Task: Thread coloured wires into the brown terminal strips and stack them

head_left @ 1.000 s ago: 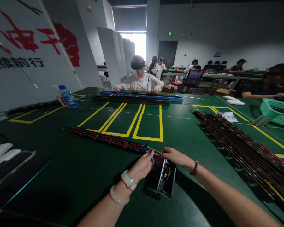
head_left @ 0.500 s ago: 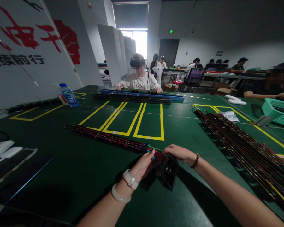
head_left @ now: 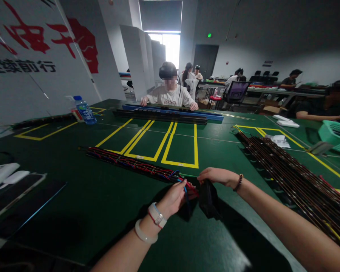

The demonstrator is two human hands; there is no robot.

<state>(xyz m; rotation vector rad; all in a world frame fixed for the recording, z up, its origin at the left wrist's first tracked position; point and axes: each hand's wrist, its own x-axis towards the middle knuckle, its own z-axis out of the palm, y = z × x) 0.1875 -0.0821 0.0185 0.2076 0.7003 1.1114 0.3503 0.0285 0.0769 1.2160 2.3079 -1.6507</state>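
The left hand is closed, with the thumb and a finger pinching a thin, bright blue wire. The right hand is bent over and grips the top of a dark black box, which hangs tilted just under it. I cannot tell how the hidden fingers sit on it.

A long, thin bundle of black strips with red and blue wires lies flat on the smooth green surface. It is ahead of the hands and off to their left. Its long way runs slantwise, from close by the left fingertips out to the far left, so the left hand is nearer to it. A thin green wire reaches from its near end toward the right fingertips.

Well to the right of both hands is a big pile of long brown rods.
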